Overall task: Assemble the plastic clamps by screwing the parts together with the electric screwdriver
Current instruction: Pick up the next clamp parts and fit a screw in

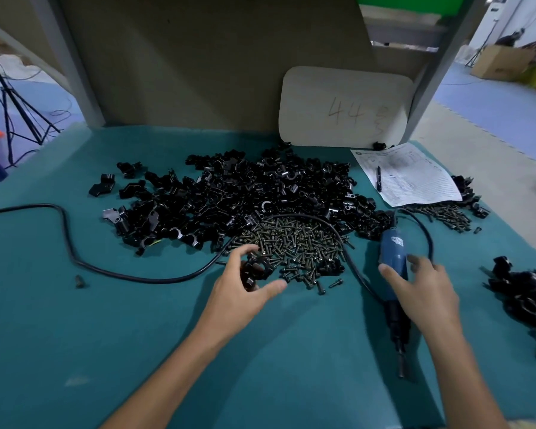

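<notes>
The left hand (245, 294) has its fingers curled round a black clamp part (257, 267), with the thumb extended below it, at the near edge of the screw pile (297, 243). The right hand (427, 292) lies over the electric screwdriver (392, 249), thumb and forefinger on either side of its blue body; whether they grip it cannot be told. The tool's bit points toward the person. A heap of clamp parts (245, 193) lies behind the screws on the green table (136, 320).

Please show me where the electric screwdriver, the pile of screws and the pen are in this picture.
electric screwdriver (392, 252): head view, on its blue body.
pile of screws (297, 243): head view, on the middle of the heap.
pen (378, 178): head view, on the middle of its barrel.
</notes>
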The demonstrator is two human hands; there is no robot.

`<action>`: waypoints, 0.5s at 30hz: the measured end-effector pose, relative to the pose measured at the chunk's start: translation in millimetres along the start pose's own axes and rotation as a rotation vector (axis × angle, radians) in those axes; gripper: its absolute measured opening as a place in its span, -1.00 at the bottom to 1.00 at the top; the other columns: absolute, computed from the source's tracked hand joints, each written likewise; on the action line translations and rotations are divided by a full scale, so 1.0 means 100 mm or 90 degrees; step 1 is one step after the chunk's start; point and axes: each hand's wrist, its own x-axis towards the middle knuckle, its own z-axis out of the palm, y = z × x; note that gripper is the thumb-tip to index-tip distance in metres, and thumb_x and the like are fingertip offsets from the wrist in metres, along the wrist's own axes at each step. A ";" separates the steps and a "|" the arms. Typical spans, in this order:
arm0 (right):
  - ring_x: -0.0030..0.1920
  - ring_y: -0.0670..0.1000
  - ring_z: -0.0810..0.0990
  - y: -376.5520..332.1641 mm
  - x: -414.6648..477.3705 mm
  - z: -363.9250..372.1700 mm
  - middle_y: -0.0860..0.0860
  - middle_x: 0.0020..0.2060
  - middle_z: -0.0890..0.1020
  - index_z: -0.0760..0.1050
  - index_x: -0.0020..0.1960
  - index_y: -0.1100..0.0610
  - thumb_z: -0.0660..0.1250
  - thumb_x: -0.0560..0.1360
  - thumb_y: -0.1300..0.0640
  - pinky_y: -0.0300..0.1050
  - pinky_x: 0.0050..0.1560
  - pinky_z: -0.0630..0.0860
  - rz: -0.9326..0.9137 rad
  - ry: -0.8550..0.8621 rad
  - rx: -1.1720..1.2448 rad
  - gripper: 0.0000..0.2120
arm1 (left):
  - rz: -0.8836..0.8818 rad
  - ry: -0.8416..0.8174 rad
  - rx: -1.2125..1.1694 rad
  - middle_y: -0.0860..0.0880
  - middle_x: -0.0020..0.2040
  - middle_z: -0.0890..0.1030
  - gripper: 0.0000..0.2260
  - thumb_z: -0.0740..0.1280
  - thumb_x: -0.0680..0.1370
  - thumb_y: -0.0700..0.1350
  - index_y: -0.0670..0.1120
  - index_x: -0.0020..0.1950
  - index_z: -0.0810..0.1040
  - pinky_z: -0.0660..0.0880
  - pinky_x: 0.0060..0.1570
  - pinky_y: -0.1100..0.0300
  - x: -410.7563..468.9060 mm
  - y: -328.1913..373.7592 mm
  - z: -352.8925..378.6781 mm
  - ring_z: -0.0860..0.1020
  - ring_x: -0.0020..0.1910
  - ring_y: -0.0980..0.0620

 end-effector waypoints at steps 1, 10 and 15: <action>0.28 0.29 0.42 -0.03 -0.03 0.00 0.24 0.31 0.47 0.43 0.44 0.14 0.41 0.54 -0.17 0.19 0.24 0.41 -0.024 0.035 -0.009 -0.41 | -0.003 0.005 0.006 0.36 0.01 0.55 -0.40 0.53 0.36 0.26 0.40 0.29 0.29 0.51 -0.22 0.36 0.00 -0.01 0.01 0.58 -0.10 0.25; 0.14 0.08 0.50 -0.34 -0.26 0.32 -0.03 0.05 0.56 0.57 0.22 0.01 0.30 0.64 0.16 -0.07 0.01 0.42 -0.352 -0.145 -0.132 -0.81 | 0.017 0.036 0.044 0.27 -0.05 0.63 -0.68 0.40 0.40 0.29 0.22 0.08 0.52 0.49 -0.20 0.41 -0.02 -0.02 0.03 0.58 -0.07 0.32; 0.01 0.08 0.50 -0.37 -0.16 0.37 -0.04 -0.06 0.43 0.49 0.12 0.02 0.28 0.64 0.15 -0.09 -0.13 0.29 -0.323 -0.152 -0.200 -0.92 | 0.066 0.020 0.070 0.09 -0.18 0.64 -0.72 0.23 0.56 0.23 0.08 -0.03 0.61 0.47 -0.36 0.19 -0.04 0.02 0.05 0.56 -0.30 0.15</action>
